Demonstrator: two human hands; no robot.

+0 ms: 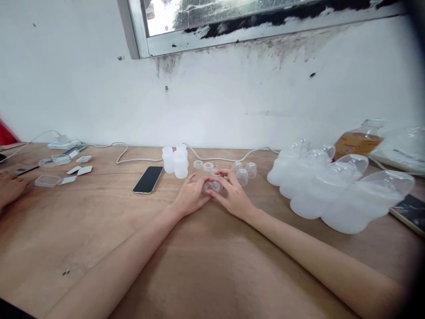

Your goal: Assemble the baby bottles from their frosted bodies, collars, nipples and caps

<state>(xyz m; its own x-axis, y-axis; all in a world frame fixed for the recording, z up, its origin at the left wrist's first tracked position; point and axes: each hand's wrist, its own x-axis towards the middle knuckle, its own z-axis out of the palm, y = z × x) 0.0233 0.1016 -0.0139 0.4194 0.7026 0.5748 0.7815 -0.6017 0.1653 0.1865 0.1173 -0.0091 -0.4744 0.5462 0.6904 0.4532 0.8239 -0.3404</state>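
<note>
Both my hands meet around a small clear plastic piece (213,186) on the wooden table. My left hand (192,195) has its fingers closed on the piece's left side. From the right, my right hand (234,195) grips the same piece between thumb and fingers. Just behind them lie translucent rings (208,166). Several clear domed caps (242,177) sit to the right of my right hand. White translucent bottles (181,163) stand upright behind my left hand, beside a dark-screened phone (148,180).
Several large translucent bottles (348,199) bunch together at the right, before a bottle with amber liquid (360,139). A white cable (226,158) runs along the wall. At the left lie clear lids (48,180) and white pieces (85,170), near another person's hand (11,188).
</note>
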